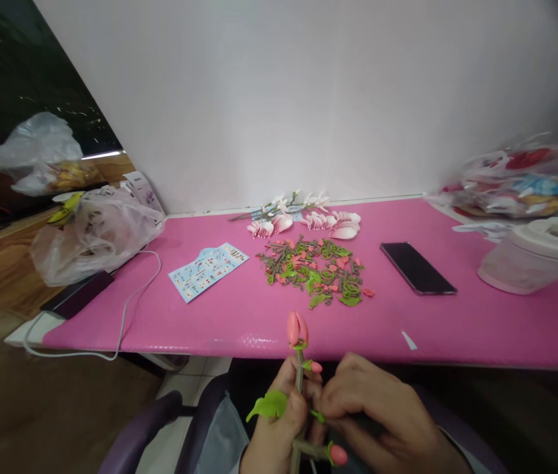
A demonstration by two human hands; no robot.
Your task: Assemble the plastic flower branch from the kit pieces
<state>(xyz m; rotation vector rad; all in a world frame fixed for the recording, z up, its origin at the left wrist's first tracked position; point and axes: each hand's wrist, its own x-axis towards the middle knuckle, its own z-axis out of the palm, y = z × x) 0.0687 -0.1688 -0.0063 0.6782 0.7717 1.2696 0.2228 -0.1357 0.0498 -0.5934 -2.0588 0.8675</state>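
both hands are low, just below the near edge of the table & close together, wrists angled in. left hand (279, 421) is curled round a brown plastic flower stem (299, 395), thumb & fingers closed on it, w/ a green leaf (269, 406) poking out by the thumb. right hand (378, 415) is knuckles-up, fingers bent & pinched in against the stem (can't tell what the tips have hold of, they're hidden). pink bud (297, 329) sits on top of the stem, smaller pink bud (338, 454) on a side twig near the bottom. ahead on the pink table mat (456, 329): heap of green & coral plastic parts (311, 270), pale pink petals (343, 227), printed parts sheet (208, 271), black smartphone (417, 268).
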